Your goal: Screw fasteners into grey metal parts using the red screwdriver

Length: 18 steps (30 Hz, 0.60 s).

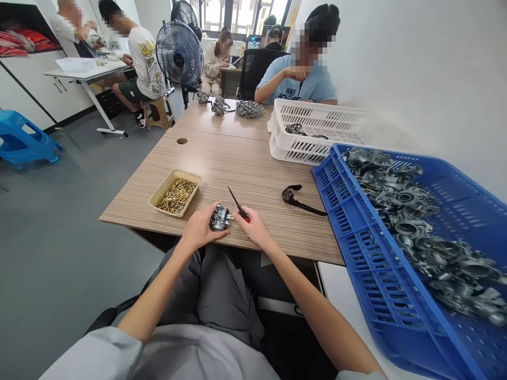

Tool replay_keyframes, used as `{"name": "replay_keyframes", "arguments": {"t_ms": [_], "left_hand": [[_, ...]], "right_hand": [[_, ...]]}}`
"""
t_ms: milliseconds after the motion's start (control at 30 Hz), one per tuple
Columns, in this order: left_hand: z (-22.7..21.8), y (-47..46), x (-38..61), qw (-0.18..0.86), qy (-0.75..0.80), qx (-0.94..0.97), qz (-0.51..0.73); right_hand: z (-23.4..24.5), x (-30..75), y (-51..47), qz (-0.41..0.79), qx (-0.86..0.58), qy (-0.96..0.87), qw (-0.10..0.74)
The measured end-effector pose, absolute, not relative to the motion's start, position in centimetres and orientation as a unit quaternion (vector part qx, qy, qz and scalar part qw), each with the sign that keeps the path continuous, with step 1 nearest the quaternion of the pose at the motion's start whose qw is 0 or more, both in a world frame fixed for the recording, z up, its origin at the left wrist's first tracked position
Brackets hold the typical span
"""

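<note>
My left hand [201, 228] is closed around a small silver metal casting [220, 217] held at the near edge of the wooden table [237, 158]. My right hand [253, 224] grips a screwdriver [238, 203] with a red handle and a dark shaft; its tip points up and away, just right of the casting. A yellow tray [157, 197] of brass screws lies to the left of my left hand.
A blue crate [356, 237] full of several metal castings sits at the right. Behind it stands a white basket [301, 150]. A black wristwatch [295, 199] lies on the table. Other people sit at the far end, near a fan [179, 55].
</note>
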<state>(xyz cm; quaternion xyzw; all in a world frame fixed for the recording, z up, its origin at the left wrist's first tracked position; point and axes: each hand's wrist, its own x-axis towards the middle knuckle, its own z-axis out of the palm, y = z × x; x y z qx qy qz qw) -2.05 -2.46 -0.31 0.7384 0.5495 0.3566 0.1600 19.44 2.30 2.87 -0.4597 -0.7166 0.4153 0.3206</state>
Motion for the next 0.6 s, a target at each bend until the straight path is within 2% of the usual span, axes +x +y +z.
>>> {"name": "replay_keyframes", "arguments": {"t_ms": [267, 600], "left_hand": [[0.1, -2.7, -2.4, 0.172, 0.532, 0.755, 0.343], [-0.8, -2.3, -2.0, 0.165, 0.568, 0.719, 0.364]], "right_hand": [[2.9, 19.7, 2.2, 0.505, -0.47, -0.664, 0.289], [2.3, 23.2, 2.0, 0.595, -0.439, -0.581, 0.341]]}}
